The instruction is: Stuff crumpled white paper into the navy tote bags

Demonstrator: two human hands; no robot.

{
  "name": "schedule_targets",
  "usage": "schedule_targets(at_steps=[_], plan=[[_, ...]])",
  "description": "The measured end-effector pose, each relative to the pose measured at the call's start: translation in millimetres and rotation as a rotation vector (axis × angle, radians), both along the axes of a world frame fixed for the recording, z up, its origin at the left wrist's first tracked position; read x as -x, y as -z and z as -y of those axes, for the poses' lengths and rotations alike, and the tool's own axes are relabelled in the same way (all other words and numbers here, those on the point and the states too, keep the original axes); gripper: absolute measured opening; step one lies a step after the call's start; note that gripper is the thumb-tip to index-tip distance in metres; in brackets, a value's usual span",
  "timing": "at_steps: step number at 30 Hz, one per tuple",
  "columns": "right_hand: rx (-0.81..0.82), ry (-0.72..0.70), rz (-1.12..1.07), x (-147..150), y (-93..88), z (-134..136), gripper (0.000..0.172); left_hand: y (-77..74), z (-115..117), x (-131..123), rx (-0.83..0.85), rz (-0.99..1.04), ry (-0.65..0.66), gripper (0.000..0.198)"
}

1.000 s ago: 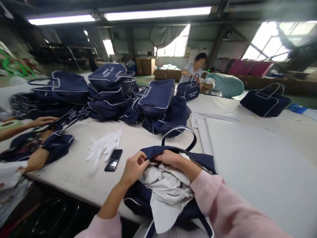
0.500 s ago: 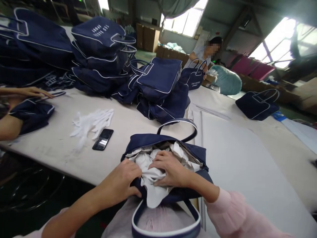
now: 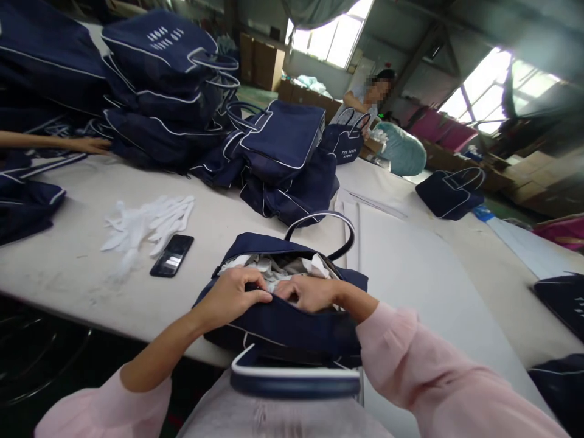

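Note:
A navy handbag with white piping lies open at the table's near edge. Crumpled white paper stuffing fills it. My left hand grips the bag's near rim, fingers curled over it. My right hand rests beside it, fingers bent and pressed into the paper at the opening. One handle arches at the far side. The other handle hangs toward me over the table edge.
A black phone and white gloves lie to the left. Stacks of navy bags fill the far left. Another person's arm reaches in from the left. A person works across the table; another bag sits at right.
The paper that stuck out over the near rim is now pushed inside the bag. Both hands have moved up to the opening and the near side is drawn up. The view tilted down.

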State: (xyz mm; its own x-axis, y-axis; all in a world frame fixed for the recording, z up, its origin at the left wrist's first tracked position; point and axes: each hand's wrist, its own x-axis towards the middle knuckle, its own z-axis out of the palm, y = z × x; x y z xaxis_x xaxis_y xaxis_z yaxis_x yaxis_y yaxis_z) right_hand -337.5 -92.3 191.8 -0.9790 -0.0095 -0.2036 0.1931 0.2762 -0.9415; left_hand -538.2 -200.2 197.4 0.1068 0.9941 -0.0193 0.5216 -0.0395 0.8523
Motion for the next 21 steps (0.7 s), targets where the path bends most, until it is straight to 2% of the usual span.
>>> schedule_targets(at_steps=[2,3,5,6,8,10,12,14,17,19,21], plan=[[0.208,0.094,-0.005,-23.3,-15.8,0.5,0.027,11.3,5.7,5.6,-0.018,-0.075,-0.052,0.011],[0.254,0.188,-0.02,-34.3,-23.8,3.1,0.031,17.3,10.0,7.2,-0.042,-0.104,-0.087,0.013],[0.205,0.432,-0.073,-52.7,-39.0,10.0,0.03,28.6,18.9,7.8,-0.108,-0.137,-0.148,0.018],[0.105,0.585,-0.094,-59.7,-45.6,12.7,0.026,33.3,22.9,7.1,-0.151,-0.145,-0.166,0.02],[-0.21,0.887,-0.105,-68.7,-54.2,14.1,0.017,39.7,28.7,4.3,-0.252,-0.163,-0.166,0.022],[-0.501,1.06,-0.062,-71.3,-53.0,10.4,0.016,41.7,31.2,1.1,-0.359,-0.191,-0.147,0.022],[-0.555,1.032,0.032,-67.1,-39.9,5.7,0.025,40.2,30.7,-2.4,-0.462,-0.228,-0.122,0.02],[-0.539,0.864,0.141,-56.8,-18.3,4.4,0.029,36.0,28.9,-8.6,-0.549,-0.267,-0.101,0.016],[-0.753,0.557,0.3,-38.8,11.2,11.5,0.016,26.9,29.0,-28.6,-0.593,-0.289,-0.091,0.014],[-0.832,0.459,0.345,-34.2,18.7,18.0,0.02,21.8,29.5,-46.8,-0.575,-0.303,-0.137,0.018],[-0.773,0.457,0.321,-37.9,15.3,20.1,0.017,19.6,27.5,-61.7,-0.546,-0.357,-0.178,0.022]])
